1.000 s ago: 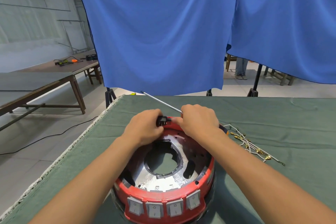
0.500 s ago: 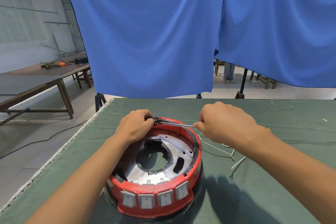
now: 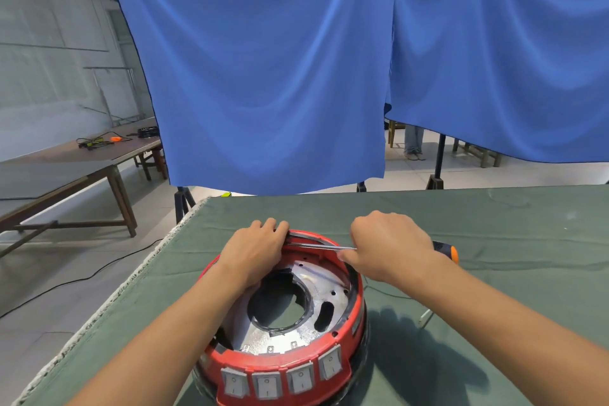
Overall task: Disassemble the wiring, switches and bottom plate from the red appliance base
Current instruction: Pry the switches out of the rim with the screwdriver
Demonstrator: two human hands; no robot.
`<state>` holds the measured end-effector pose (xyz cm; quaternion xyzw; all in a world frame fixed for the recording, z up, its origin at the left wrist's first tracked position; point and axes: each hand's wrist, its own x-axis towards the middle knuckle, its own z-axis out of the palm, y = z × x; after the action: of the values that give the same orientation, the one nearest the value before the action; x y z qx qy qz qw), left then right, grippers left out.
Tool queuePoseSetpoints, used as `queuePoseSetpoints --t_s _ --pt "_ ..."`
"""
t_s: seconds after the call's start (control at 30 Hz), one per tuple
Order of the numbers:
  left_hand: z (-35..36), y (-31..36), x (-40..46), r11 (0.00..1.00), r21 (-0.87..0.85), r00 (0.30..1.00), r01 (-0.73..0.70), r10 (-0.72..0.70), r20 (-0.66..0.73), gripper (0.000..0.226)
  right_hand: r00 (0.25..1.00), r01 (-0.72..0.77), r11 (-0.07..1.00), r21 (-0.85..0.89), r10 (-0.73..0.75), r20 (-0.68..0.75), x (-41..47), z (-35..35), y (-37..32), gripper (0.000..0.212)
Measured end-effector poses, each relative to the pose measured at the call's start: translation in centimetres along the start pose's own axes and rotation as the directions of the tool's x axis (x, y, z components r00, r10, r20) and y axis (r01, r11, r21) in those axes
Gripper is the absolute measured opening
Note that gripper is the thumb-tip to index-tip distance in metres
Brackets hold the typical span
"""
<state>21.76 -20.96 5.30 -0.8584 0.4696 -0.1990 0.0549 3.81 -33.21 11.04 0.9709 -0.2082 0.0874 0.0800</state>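
Note:
The red appliance base [image 3: 283, 362] lies on the green table, its open side up, showing a silver bottom plate [image 3: 316, 280] with a round hole. Several grey rocker switches [image 3: 280, 382] line its near wall. My left hand [image 3: 253, 250] grips the far rim of the base, fingers curled over a small black part there. My right hand [image 3: 389, 247] holds a screwdriver [image 3: 446, 249] with an orange and black handle. Its metal shaft runs left across the rim to the tip at my left fingers.
Loose white wires [image 3: 425, 316] lie on the green cloth right of the base, mostly hidden by my right arm. Blue curtains [image 3: 270, 76] hang behind the table. A brown wooden table [image 3: 99, 155] stands on the left, and the cloth's left edge [image 3: 108, 300] is close to the base.
The screwdriver has swung from pointing away to lying across the far rim, tip at my left fingers. My right hand moved right, off the rim. My left hand stayed on it.

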Motion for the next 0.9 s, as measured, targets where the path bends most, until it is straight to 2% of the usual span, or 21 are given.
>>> queuePoseSetpoints --t_s 0.1,0.2,0.3,0.37,0.5,0.57,0.7,0.8,0.9 --pt "0.1 0.4 0.3 0.996 0.092 1.000 -0.012 0.012 0.000 0.021 0.997 0.070 0.994 -0.080 -0.069 0.020 0.8 0.8 0.9 0.056" --pt "0.1 0.0 0.4 1.000 0.016 1.000 -0.007 0.007 -0.003 0.019 0.993 0.109 0.985 -0.134 -0.115 -0.036 1.6 0.8 2.5 0.059" --pt "0.0 0.0 0.4 1.000 -0.028 1.000 0.003 -0.003 0.001 0.019 0.991 0.056 0.982 -0.181 -0.077 -0.106 2.1 0.0 5.2 0.054" --pt "0.1 0.1 0.6 0.999 -0.033 1.000 0.018 -0.018 0.003 0.018 0.993 -0.016 0.996 -0.083 0.006 -0.120 2.5 -0.1 5.9 0.048" --pt "0.3 0.2 0.7 0.999 0.034 1.000 0.016 -0.016 -0.001 0.021 0.991 -0.119 0.955 0.270 0.132 -0.029 3.8 1.2 2.7 0.043" --pt "0.5 0.2 0.6 0.996 0.091 1.000 -0.010 0.010 0.001 0.027 0.991 -0.121 0.940 0.320 0.131 -0.009 4.8 2.0 0.4 0.038" --pt "0.0 0.5 0.6 0.989 0.142 0.999 -0.033 0.030 0.026 0.028 0.982 -0.121 0.960 0.253 0.153 -0.112 6.5 3.4 -3.3 0.043" --pt "-0.3 0.8 0.0 0.967 0.243 0.996 -0.080 0.089 -0.024 0.027 0.963 -0.122 0.974 0.190 0.163 -0.215 7.1 4.1 -4.7 0.045" --pt "-0.8 1.1 -0.3 0.929 0.366 0.993 -0.057 0.089 -0.072 0.033 0.956 -0.115 0.987 0.108 0.140 -0.260 7.0 5.1 -5.2 0.030"
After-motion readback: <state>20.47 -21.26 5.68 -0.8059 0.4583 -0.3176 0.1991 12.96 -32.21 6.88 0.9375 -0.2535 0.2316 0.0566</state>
